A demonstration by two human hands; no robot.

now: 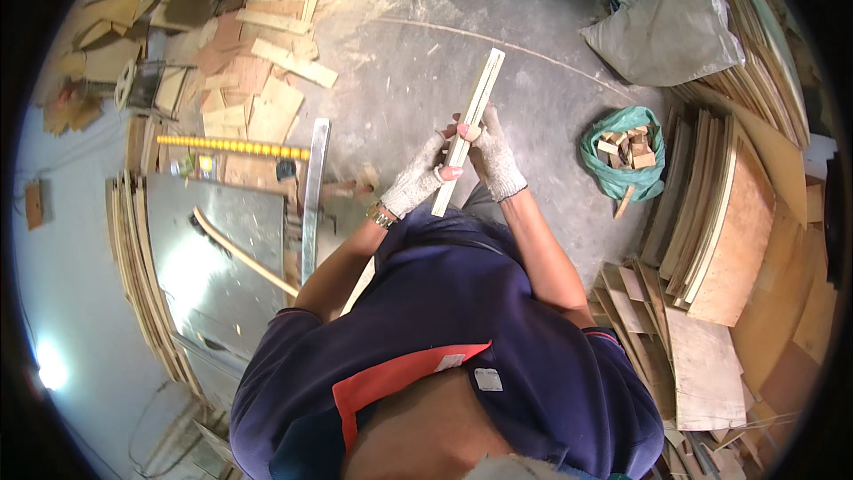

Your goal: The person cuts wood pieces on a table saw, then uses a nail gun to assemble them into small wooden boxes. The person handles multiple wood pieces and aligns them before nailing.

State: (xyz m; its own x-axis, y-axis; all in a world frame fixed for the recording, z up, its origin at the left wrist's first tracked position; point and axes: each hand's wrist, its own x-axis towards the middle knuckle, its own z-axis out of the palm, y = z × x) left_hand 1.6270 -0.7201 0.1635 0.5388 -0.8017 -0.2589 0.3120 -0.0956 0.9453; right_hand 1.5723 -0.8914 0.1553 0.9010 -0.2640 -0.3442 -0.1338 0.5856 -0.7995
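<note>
Held in front of my body is a small bundle of narrow pale wooden strips (482, 89), slanting up and to the right. My left hand (419, 176), in a white fingerless glove with a metal watch at the wrist, grips its lower part from the left. My right hand (494, 156), gloved the same way, closes round it from the right, a little higher up. Fingertips of both hands show bare against the wood. How many strips lie together is hard to make out.
Offcuts of plywood (267, 107) lie across the floor at upper left. A metal-topped table (218, 222) stands at left with a curved wooden strip (240, 253). At right are a green bag of wood blocks (591, 156), a white sack (666, 36) and leaning boards (742, 231).
</note>
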